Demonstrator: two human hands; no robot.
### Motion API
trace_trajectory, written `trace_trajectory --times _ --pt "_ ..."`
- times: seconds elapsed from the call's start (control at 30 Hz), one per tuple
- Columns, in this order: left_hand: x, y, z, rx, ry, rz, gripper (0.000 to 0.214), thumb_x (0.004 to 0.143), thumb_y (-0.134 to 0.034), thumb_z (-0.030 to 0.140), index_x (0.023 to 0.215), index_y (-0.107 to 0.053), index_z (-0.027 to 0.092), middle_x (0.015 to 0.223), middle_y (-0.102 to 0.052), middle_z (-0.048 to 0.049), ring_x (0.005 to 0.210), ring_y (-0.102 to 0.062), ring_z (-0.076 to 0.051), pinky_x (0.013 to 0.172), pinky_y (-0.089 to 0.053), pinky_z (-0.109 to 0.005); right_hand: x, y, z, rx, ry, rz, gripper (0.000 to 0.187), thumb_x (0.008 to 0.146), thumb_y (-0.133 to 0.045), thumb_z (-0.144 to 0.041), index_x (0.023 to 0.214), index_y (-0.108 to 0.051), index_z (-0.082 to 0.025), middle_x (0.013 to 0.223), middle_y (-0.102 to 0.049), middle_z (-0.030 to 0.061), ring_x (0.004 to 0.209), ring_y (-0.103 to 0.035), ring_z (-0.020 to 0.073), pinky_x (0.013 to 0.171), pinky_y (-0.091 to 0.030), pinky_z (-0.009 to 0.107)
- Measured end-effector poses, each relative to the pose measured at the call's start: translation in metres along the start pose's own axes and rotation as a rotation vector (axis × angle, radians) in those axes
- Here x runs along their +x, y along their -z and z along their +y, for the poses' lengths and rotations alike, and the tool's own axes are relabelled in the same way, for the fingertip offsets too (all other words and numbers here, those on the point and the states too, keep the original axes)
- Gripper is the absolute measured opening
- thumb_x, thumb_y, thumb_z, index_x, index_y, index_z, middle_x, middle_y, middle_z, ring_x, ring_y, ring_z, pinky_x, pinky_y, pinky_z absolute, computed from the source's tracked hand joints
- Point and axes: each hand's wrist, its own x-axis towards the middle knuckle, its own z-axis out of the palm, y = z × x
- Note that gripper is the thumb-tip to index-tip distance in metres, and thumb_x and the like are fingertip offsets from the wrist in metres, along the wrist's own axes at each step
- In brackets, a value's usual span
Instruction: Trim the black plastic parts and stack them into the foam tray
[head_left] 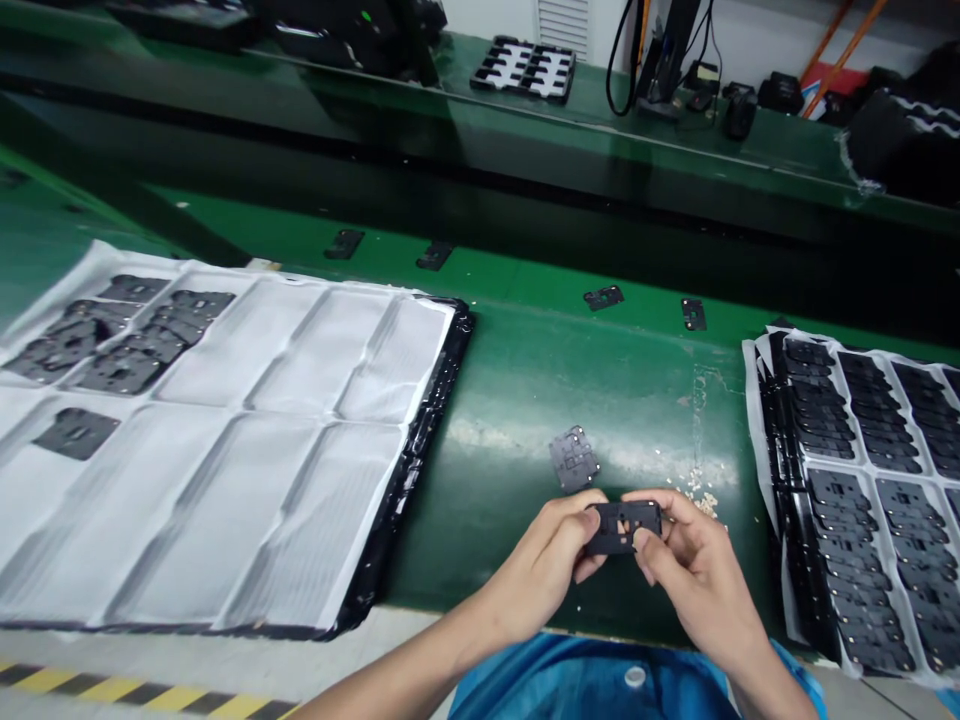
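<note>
Both hands grip one flat black plastic part (613,530) with cut-outs, held just over the near edge of the green workbench. My left hand (551,560) pinches its left end, thumb on top. On the right end, my right hand (694,565) presses its thumb against the face, with fingers curled behind the part. Just beyond the hands a grey-black plastic part (574,459) lies on the bench. Small pale bits (705,502) are scattered beside the right hand.
At left, a white-lined tray (285,475) holds several black parts in its far-left compartments. A second tray (866,462) at right is filled with rows of black parts. Several loose parts (604,298) lie along the bench's back, below a raised shelf (600,125).
</note>
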Motion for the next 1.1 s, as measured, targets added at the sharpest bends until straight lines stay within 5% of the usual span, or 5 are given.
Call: trace_trajectory --times 0.2,0.5,0.93,1.1 --pt "0.004 0.0 -0.007 -0.064 0.053 0.104 0.028 0.091 -0.043 0.038 0.067 -0.038 0.024 0.059 -0.04 0.0062 0.054 -0.035 -0.011 0.051 -0.028 -0.024 -0.001 -0.007 -0.005 -0.032 0.047 -0.039 0.021 0.091 -0.066 -0.025 0.111 -0.068 -0.019 0.103 -0.071 0.006 0.093 -0.07 0.0197 0.086 -0.055 0.029" --pt "-0.005 0.004 0.0 -0.138 0.035 -0.043 0.027 0.09 -0.042 0.036 0.068 -0.046 0.023 0.05 -0.047 0.004 0.044 -0.035 -0.011 0.046 -0.024 -0.027 -0.002 0.0 -0.005 0.119 -0.076 -0.082 0.032 0.092 -0.07 -0.033 0.12 -0.071 -0.018 0.067 -0.055 -0.0044 0.06 -0.049 0.0129 0.059 -0.042 0.023" --pt "-0.006 0.005 -0.001 0.008 0.015 0.008 0.039 0.103 -0.034 0.042 0.07 -0.042 0.024 0.052 -0.042 0.0068 0.049 -0.033 -0.012 0.051 -0.029 -0.027 -0.001 -0.008 -0.016 0.031 -0.014 -0.137 0.031 0.091 -0.063 -0.023 0.122 -0.066 -0.019 0.105 -0.07 0.0058 0.091 -0.069 0.019 0.08 -0.054 0.028" --pt "-0.012 0.037 0.016 0.303 -0.021 -0.051 0.039 0.105 -0.039 0.043 0.074 -0.051 0.023 0.065 -0.055 0.0025 0.062 -0.052 -0.016 0.062 -0.04 -0.026 0.001 -0.003 -0.007 -0.238 0.112 -0.139 0.049 0.087 -0.06 -0.012 0.135 -0.064 -0.024 0.106 -0.066 0.0049 0.086 -0.066 0.0187 0.081 -0.058 0.031"
